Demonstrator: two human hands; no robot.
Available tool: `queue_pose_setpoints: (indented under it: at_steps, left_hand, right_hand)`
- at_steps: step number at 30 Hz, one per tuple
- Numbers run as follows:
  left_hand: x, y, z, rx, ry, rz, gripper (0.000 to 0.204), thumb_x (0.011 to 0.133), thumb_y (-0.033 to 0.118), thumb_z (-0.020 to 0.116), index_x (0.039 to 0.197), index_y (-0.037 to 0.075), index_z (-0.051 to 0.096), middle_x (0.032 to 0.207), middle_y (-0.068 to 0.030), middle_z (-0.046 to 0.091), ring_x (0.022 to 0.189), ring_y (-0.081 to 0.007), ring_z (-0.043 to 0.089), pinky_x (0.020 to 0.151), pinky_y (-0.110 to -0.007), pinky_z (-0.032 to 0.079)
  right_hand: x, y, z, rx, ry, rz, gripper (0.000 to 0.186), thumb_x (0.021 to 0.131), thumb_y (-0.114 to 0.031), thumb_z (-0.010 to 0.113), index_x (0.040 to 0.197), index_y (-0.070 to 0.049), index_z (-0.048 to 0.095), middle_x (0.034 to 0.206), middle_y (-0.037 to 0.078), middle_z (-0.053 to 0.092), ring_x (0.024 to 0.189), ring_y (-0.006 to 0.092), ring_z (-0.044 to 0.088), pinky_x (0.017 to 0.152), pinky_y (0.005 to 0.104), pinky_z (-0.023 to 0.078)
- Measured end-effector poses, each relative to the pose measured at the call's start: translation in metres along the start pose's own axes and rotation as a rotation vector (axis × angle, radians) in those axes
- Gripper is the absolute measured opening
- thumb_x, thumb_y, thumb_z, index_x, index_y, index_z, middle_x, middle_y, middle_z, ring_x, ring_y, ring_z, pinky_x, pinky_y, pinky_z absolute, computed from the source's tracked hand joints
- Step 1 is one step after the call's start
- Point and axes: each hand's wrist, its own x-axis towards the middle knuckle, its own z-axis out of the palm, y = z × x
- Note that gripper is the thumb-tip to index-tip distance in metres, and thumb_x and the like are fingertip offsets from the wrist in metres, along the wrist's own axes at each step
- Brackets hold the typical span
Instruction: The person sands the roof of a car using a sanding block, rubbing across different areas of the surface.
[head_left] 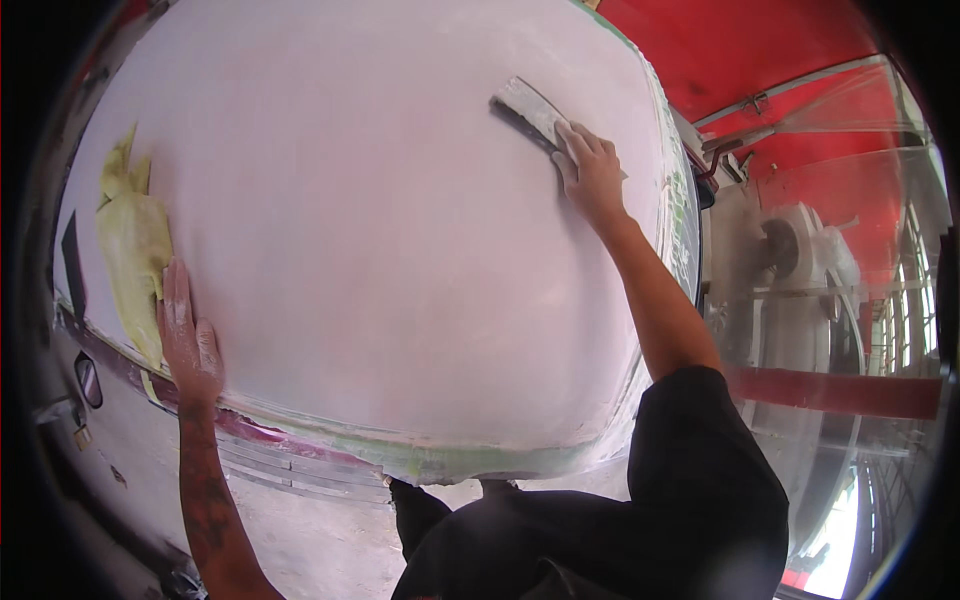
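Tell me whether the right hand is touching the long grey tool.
Touching. The head view shows it: the right hand lies over the long grey tool, its fingers covering part of it.

Panel (380, 250): broad, pinkish-white, greenish along the near edge. Lying on it, left side: crumpled yellow cloth-like piece (137, 245); left hand (188, 335) flat just beside. Far right portion: long dusty block (528, 108) beneath right hand (594, 178).
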Motion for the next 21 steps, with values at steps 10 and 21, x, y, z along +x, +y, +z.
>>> queue_pose_setpoints:
  at_steps: [10,21]
  left_hand:
    - [0.016,0.011,0.01,-0.092,-0.015,0.036,0.054,0.098,0.02,0.035,0.148,-0.004,0.037,0.152,-0.0215,0.037,0.143,-0.0389,0.032,0.117,-0.046,0.022]
    - [0.011,0.014,0.005,-0.026,-0.033,0.035,0.057,0.1,0.029,0.033,0.148,-0.004,0.036,0.152,-0.022,0.036,0.143,-0.0408,0.031,0.116,-0.05,0.021]
  right_hand:
    - [0.061,0.021,-0.004,-0.154,-0.086,0.186,0.042,0.092,-0.035,0.06,0.133,-0.023,0.058,0.123,0.01,0.059,0.107,0.0369,0.057,0.089,0.0451,0.05]
    - [-0.029,0.144,-0.045,-0.37,-0.324,0.91,0.056,0.091,-0.048,0.053,0.145,-0.032,0.047,0.131,0.019,0.055,0.118,0.0386,0.056,0.096,0.05,0.048]
